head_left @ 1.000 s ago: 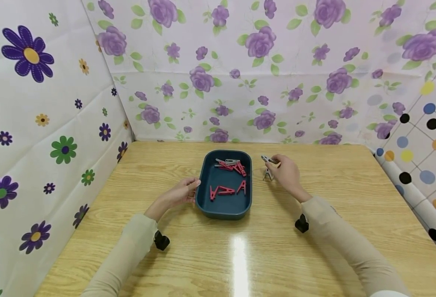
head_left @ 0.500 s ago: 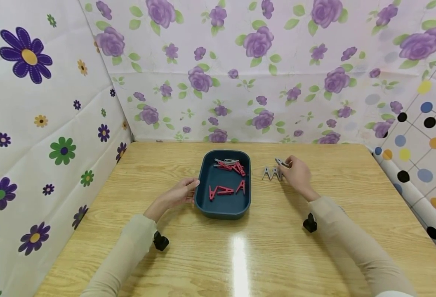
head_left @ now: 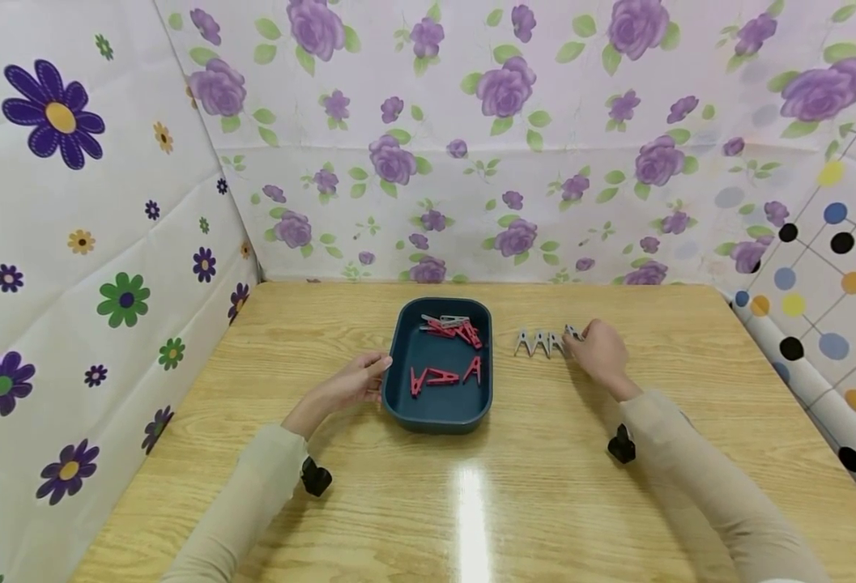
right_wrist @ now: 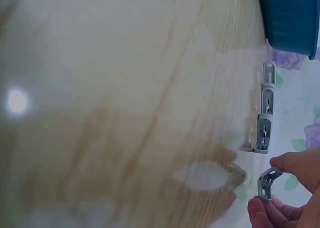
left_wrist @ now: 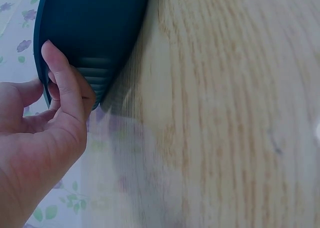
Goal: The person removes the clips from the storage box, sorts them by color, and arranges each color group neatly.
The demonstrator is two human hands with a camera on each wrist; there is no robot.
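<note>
A dark teal tray point(head_left: 438, 417) holds red clothespins point(head_left: 442, 376) and a few grey ones point(head_left: 453, 321). My left hand point(head_left: 351, 382) grips the tray's left rim, thumb on top and fingers against the outer wall, as the left wrist view point(left_wrist: 55, 118) shows. To the right of the tray, three grey clothespins point(head_left: 540, 342) stand in a row on the table. At the row's right end my right hand point(head_left: 599, 355) pinches another grey clothespin point(right_wrist: 267, 184) between thumb and fingers; in the right wrist view a small gap parts it from the row.
The wooden table point(head_left: 544, 502) extends around the tray on all sides. Behind it hangs a cloth with purple flowers point(head_left: 515, 235); patterned sheets rise at the left point(head_left: 136, 348) and right point(head_left: 814, 316). A bright reflection lies on the table's front part.
My right hand has moved to the right and lowered a grey clothespin beside the others; more grey clothespins now show standing in the row. My left hand has stayed on the tray.
</note>
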